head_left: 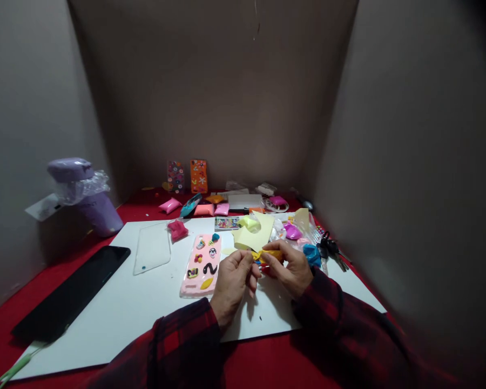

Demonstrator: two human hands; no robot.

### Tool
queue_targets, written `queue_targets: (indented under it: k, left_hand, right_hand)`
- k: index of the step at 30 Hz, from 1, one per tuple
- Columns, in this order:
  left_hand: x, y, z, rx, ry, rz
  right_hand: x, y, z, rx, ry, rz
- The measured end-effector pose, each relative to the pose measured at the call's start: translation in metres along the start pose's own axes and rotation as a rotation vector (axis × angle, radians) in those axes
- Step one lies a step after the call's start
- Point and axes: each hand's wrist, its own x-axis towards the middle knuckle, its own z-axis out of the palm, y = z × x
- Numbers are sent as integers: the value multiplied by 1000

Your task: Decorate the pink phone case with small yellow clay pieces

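Note:
Both hands meet over the white board, holding a small yellow packet (pixel 272 254) that looks like soft modelling clay in a wrapper. My left hand (pixel 231 281) pinches its left, twisted-looking end between thumb and fingers. Around the packet's right part my right hand (pixel 294 270) is closed. Small red and blue bits show beneath the packet, too covered to name. Left of my hands lies a pink phone case (pixel 202 265) decorated with small clay shapes, among them a black squiggle and a yellow leaf shape. A clear phone case (pixel 153 248) lies farther left.
A black phone (pixel 73 292) lies at the left of the white board (pixel 117 329). Behind my hands are pale yellow paper (pixel 259 232) and several coloured packets. Keys (pixel 330 246) lie right. A purple bottle (pixel 93 202) leans at left; decorated cases (pixel 198 176) stand against the back wall.

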Motion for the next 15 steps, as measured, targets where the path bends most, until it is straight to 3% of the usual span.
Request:
queue_targets:
  k: [15]
  left_hand:
    - [1, -4, -5, -6, -12, -59]
  right_hand:
    - [4, -3, -4, -63, -221, -233]
